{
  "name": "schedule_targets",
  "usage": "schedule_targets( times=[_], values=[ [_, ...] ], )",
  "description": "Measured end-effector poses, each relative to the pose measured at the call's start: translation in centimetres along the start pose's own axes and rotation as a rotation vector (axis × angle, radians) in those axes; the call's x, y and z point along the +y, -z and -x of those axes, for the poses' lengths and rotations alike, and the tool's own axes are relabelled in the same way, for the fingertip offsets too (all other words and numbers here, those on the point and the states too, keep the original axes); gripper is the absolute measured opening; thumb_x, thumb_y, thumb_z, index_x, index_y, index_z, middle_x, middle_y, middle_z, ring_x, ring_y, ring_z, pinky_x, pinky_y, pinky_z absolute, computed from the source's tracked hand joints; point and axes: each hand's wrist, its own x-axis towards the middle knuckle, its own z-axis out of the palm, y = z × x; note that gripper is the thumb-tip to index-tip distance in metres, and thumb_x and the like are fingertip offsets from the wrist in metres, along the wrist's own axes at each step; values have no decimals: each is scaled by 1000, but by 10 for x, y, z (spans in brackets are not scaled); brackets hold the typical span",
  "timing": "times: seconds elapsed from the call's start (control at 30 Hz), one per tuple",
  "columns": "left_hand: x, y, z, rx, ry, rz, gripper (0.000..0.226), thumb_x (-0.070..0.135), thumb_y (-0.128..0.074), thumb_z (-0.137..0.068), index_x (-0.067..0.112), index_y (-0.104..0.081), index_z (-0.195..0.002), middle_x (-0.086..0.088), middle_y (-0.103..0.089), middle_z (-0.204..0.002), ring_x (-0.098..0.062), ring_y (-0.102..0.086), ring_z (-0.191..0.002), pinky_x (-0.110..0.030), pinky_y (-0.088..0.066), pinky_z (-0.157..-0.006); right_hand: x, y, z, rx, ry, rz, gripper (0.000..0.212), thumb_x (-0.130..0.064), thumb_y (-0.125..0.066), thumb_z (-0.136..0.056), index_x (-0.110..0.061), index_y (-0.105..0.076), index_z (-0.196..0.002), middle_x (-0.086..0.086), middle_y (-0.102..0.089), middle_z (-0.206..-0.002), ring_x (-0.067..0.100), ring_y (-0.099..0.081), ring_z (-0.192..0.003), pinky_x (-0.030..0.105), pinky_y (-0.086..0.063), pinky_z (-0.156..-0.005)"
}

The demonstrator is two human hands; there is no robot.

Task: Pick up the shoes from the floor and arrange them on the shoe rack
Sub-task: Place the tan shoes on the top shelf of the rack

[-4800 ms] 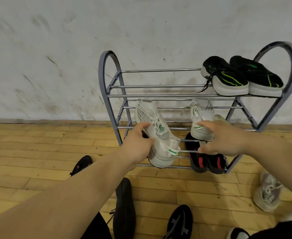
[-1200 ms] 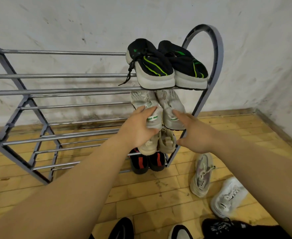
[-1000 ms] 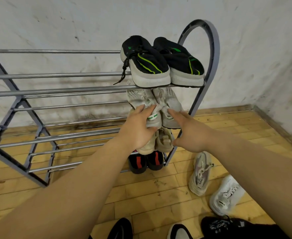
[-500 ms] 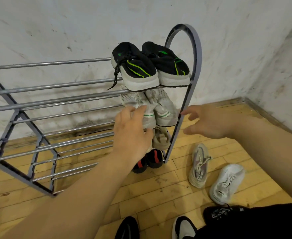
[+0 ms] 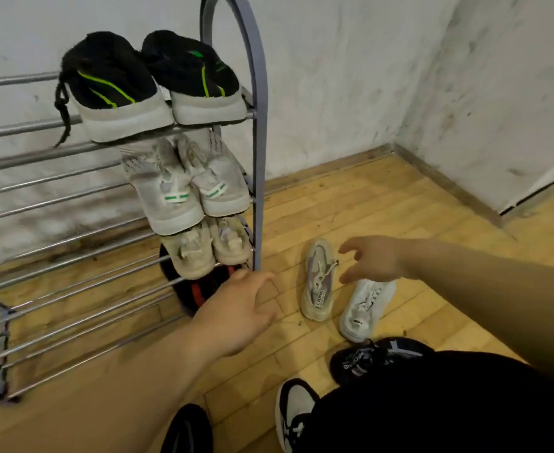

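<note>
The metal shoe rack (image 5: 258, 132) stands against the wall. At its right end are a black-and-green pair (image 5: 151, 83) on top, a white pair with green marks (image 5: 184, 184) below, a beige pair (image 5: 210, 246) under that, and a black-and-red pair (image 5: 200, 291) lowest. On the floor right of the rack lie a grey-beige sneaker (image 5: 318, 282) and a white sneaker (image 5: 365, 308). My right hand (image 5: 372, 259) hovers open just above these two. My left hand (image 5: 239, 308) is open in front of the rack's bottom right corner, holding nothing.
A black sneaker (image 5: 377, 358) lies nearer me on the wooden floor. A black-and-white shoe (image 5: 293, 410) and a black shoe (image 5: 187, 429) show at the bottom edge. The room corner is at the right. The rack's bars to the left hold nothing.
Both hands have left the white pair on the rack. My left hand dropped toward the rack's foot. My right hand moved down and right over the floor sneakers. The view swung right.
</note>
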Motion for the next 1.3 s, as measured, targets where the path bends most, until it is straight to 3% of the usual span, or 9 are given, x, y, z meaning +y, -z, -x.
schedule_targets(
  times=[0.17,0.27,0.37,0.53,0.73,0.97,1.1,1.2,1.3],
  values=[
    [-37,-32,-17,-66,159,-8,74,44,-68,-94,36,-32,-158,6,-36,-154,-16,-44,-136,-28,-41,-106,35,-100,-86,-74,-88,-162,114,-57,-78,-76,-29,-10,-162,13,-52,-144,28,-61,-109,35,-55,-83],
    [-59,-53,-20,-72,252,20,73,43,-69,-94,37,-32,-157,8,-33,-157,-16,-41,-140,-31,-40,-111,29,-159,-149,-73,-103,-148,129,-74,-70,-69,-41,19,-157,11,2,-170,38,-21,-151,51,-35,-116],
    [-77,-69,-4,-83,313,64,74,49,-69,-90,43,-34,-154,8,-35,-160,-15,-45,-140,-37,-44,-110,16,-208,-186,-27,-129,-136,109,-54,-61,-89,-49,29,-149,3,32,-164,44,3,-153,58,-28,-116],
    [-113,-68,43,-59,408,45,72,42,-70,-94,39,-34,-156,7,-38,-157,-12,-46,-137,-30,-42,-109,6,-218,-178,167,-137,-109,80,-17,-45,-97,-51,-2,-156,-1,10,-169,46,-23,-143,54,-37,-107],
    [-121,-38,82,29,425,28,66,41,-70,-95,43,-37,-152,8,-45,-150,-2,-58,-108,-23,-46,-84,4,-159,-122,73,-14,-49,63,-30,-46,-98,-37,-27,-157,12,-48,-150,34,-55,-123,40,-52,-93],
    [-53,-1,99,141,228,295,93,53,-76,-87,50,-19,-160,12,-25,-168,-16,-32,-152,-35,-36,-118,-67,-53,31,-165,158,-250,47,-26,-63,-96,-32,-56,-142,3,-59,-129,22,-64,-98,31,-61,-67],
    [-35,49,131,89,54,-78,93,76,-60,-85,60,-1,-156,9,-6,-173,-21,-6,-159,-41,-17,-126,-126,-11,114,-294,405,-234,42,-24,-71,-94,-51,-63,-124,-8,-58,-136,12,-65,-95,29,-57,-73],
    [-33,116,178,88,-20,-97,69,57,-66,-94,57,-30,-153,25,-44,-155,-6,-41,-144,-26,-32,-115,-174,5,165,-355,589,-254,50,-15,-68,-96,-44,-57,-136,-5,-65,-126,16,-70,-94,35,-58,-83],
    [-35,163,237,102,-6,-113,46,40,-72,-95,69,-50,-123,31,-67,-120,7,-61,-111,-21,-47,-95,-217,2,202,-398,744,-245,46,-15,-68,-96,-48,-60,-127,0,-72,-118,28,-71,-94,39,-60,-88]
  ],
)
